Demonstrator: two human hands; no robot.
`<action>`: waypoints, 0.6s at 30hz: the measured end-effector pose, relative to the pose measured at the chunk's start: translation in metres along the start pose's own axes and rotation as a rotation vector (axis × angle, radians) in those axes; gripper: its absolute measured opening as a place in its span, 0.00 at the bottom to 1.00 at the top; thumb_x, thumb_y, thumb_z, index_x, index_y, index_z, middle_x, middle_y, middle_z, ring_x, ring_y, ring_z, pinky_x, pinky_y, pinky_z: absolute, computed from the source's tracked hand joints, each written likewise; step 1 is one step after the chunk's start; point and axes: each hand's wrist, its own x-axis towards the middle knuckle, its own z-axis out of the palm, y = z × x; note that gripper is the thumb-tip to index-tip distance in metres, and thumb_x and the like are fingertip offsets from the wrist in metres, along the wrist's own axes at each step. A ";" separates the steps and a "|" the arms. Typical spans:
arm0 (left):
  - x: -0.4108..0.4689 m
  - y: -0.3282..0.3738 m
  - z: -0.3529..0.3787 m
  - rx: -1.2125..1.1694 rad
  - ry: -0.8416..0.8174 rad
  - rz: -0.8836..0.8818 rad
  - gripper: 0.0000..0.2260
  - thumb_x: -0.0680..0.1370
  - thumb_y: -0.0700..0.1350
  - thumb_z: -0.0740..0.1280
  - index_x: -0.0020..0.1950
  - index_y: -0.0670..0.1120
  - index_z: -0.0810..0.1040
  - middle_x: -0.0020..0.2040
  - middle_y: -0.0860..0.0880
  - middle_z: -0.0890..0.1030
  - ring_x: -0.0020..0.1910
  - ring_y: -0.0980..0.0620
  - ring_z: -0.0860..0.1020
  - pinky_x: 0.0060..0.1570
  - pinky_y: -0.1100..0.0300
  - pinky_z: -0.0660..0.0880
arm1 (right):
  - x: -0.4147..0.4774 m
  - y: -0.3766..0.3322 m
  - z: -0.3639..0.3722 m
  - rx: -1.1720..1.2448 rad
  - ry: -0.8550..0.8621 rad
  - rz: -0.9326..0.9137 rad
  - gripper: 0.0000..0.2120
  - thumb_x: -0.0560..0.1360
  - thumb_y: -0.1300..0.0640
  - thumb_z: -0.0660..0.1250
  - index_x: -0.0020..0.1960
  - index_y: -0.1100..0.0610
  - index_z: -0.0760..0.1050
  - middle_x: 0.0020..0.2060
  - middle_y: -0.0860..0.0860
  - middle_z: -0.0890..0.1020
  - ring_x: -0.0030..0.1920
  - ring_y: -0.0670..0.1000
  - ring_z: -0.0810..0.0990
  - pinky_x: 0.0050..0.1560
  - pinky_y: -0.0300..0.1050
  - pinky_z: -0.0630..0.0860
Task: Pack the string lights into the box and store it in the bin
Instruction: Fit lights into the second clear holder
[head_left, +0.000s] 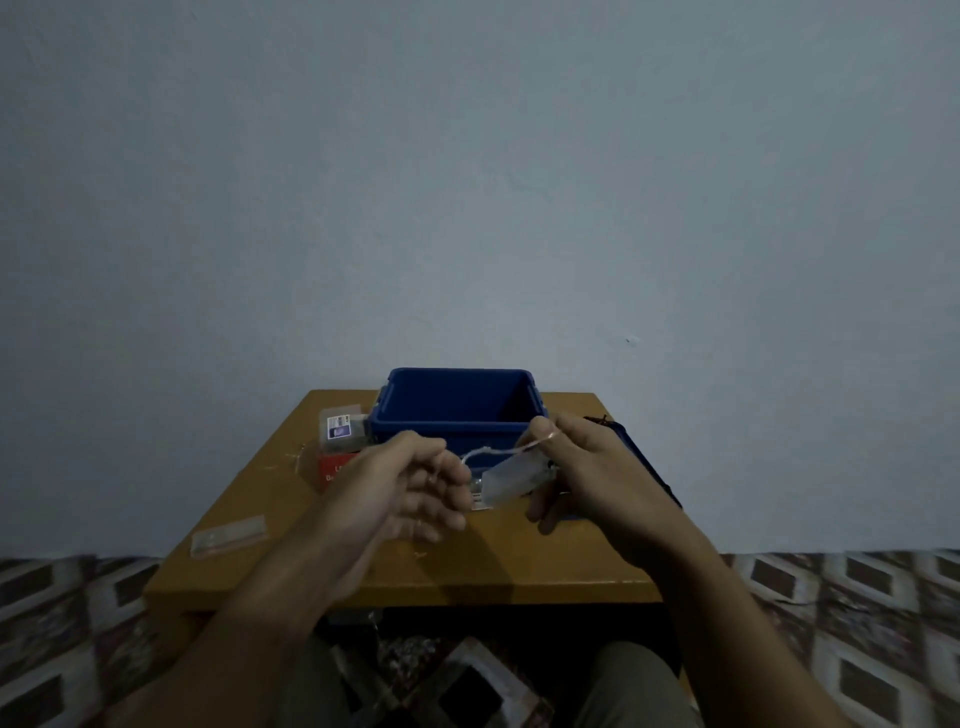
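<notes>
Wooden table (519, 564) bears rectangular blue plastic bin (447, 430).

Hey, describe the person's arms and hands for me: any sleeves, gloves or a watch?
Both forearms are bare down to the frame's bottom edge; no sleeves show. The left hand and right hand are ungloved, with no watch or bracelet at either wrist. The light is too dim to rule out a thin ring.

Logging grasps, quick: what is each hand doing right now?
Left hand: pinches the string lights wire.
Right hand: grips the same string lights, wire and clear pack.
</notes>
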 end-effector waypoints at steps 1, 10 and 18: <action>0.001 -0.002 0.001 0.005 -0.040 -0.033 0.19 0.79 0.55 0.61 0.48 0.41 0.82 0.42 0.41 0.84 0.40 0.45 0.81 0.46 0.49 0.74 | -0.002 0.000 0.000 -0.006 0.005 -0.003 0.18 0.84 0.45 0.57 0.53 0.58 0.77 0.40 0.59 0.82 0.32 0.55 0.82 0.36 0.51 0.81; 0.000 -0.007 0.017 0.079 -0.192 0.043 0.13 0.72 0.55 0.71 0.42 0.45 0.84 0.38 0.45 0.80 0.41 0.48 0.79 0.51 0.51 0.75 | -0.015 0.002 -0.004 -0.132 0.043 -0.102 0.03 0.81 0.63 0.64 0.53 0.56 0.73 0.40 0.57 0.83 0.33 0.55 0.83 0.36 0.52 0.81; 0.001 -0.016 0.017 -0.016 -0.057 -0.062 0.12 0.78 0.47 0.68 0.52 0.38 0.81 0.28 0.49 0.69 0.24 0.54 0.60 0.24 0.61 0.55 | -0.026 0.016 -0.006 0.050 0.123 -0.062 0.11 0.81 0.65 0.62 0.61 0.53 0.75 0.39 0.57 0.86 0.41 0.55 0.87 0.46 0.53 0.85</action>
